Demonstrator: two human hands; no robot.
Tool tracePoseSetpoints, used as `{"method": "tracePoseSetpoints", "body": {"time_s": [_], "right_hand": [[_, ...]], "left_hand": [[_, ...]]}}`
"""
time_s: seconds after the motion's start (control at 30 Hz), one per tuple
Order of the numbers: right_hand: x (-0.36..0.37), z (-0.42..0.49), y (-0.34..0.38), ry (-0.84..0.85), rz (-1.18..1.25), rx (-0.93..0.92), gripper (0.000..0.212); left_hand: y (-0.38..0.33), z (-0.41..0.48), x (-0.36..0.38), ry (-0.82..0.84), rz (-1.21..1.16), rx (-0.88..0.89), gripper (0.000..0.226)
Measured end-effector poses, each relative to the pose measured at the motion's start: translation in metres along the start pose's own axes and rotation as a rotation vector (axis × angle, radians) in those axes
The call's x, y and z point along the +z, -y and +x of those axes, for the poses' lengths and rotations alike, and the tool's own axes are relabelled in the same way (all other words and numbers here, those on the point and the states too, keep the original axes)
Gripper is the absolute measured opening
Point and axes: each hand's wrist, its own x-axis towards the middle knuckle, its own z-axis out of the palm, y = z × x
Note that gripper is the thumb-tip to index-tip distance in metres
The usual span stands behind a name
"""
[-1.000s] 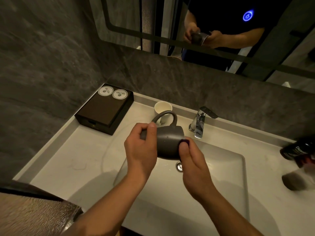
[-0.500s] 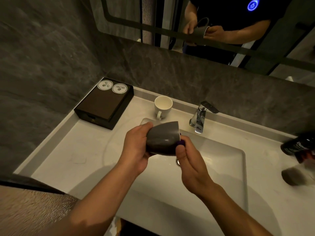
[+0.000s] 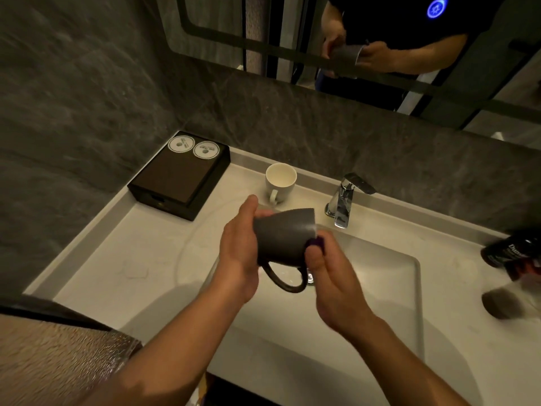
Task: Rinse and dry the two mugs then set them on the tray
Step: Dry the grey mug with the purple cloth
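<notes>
Two mugs | matte grey mug [image 3: 282, 235] sideways over basin [image 3: 380, 273], loop handle down, base gripped by left hand [image 3: 238, 253] | right hand [image 3: 333, 282] pinching purple scrap [image 3: 318, 243] at rim | glossy white mug [image 3: 280, 183] upright on counter [image 3: 117, 259]

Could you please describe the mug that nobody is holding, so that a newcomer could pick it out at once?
Find the chrome faucet at the back of the white counter. Just to its left, between it and the dark box, stands the white mug, upright with its handle toward the camera. Unlike the grey mug held sideways over the sink, it is pale and untouched.
</notes>
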Motion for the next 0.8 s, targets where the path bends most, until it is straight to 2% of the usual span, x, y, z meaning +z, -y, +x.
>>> {"method": "tracePoseSetpoints", "body": {"time_s": [0.03, 0.07, 0.13, 0.23, 0.3, 0.33, 0.4, 0.43, 0.47, 0.5, 0.53, 0.63, 0.67, 0.73, 0.8], "right_hand": [[0.005, -0.004, -0.004, 0.024, -0.092, -0.034, 0.028], [0.008, -0.007, -0.007, 0.038, -0.128, -0.061, 0.033], [0.013, -0.009, -0.008, 0.03, -0.089, -0.068, 0.037], [0.013, -0.009, 0.004, -0.057, 0.065, -0.001, 0.028], [0.008, -0.006, 0.01, -0.105, 0.244, 0.095, 0.031], [0.003, -0.003, 0.011, -0.107, 0.396, 0.163, 0.034], [-0.006, 0.003, 0.013, -0.098, 0.712, 0.305, 0.041], [-0.01, 0.006, 0.015, -0.086, 0.77, 0.33, 0.044], [-0.013, 0.007, 0.017, -0.064, 0.757, 0.322, 0.045], [-0.013, 0.005, 0.017, -0.047, 0.689, 0.294, 0.043], [-0.012, 0.003, 0.015, -0.039, 0.565, 0.243, 0.037], [-0.005, -0.007, 0.01, 0.032, -0.004, 0.021, 0.029], [-0.003, -0.01, 0.004, 0.081, -0.158, -0.032, 0.032], [0.0, -0.013, -0.006, 0.133, -0.314, -0.099, 0.044], [0.001, -0.014, -0.007, 0.116, -0.267, -0.111, 0.036]], "left_hand": [[-0.001, 0.002, 0.002, -0.041, -0.045, -0.108, 0.034], [-0.001, 0.005, 0.003, -0.08, -0.025, -0.113, 0.031], [0.0, 0.005, 0.004, -0.151, 0.064, 0.022, 0.026], [0.007, 0.002, 0.003, -0.155, 0.217, 0.244, 0.02], [0.011, -0.002, 0.001, -0.142, 0.351, 0.512, 0.016], [0.012, -0.004, -0.002, -0.129, 0.432, 0.716, 0.015], [0.022, 0.003, -0.01, -0.06, 0.618, 1.097, 0.027], [0.026, 0.006, -0.015, -0.027, 0.671, 1.177, 0.033], [0.024, 0.006, -0.016, 0.016, 0.645, 1.113, 0.037], [0.02, 0.004, -0.015, 0.027, 0.57, 0.952, 0.042], [0.013, -0.002, -0.011, 0.011, 0.444, 0.712, 0.045], [-0.006, -0.003, -0.007, 0.011, -0.065, -0.126, 0.046], [-0.011, -0.003, -0.008, 0.012, -0.118, -0.266, 0.042], [-0.013, -0.004, -0.008, -0.003, -0.073, -0.276, 0.032], [-0.009, -0.007, -0.005, -0.033, -0.008, -0.156, 0.019]]}}
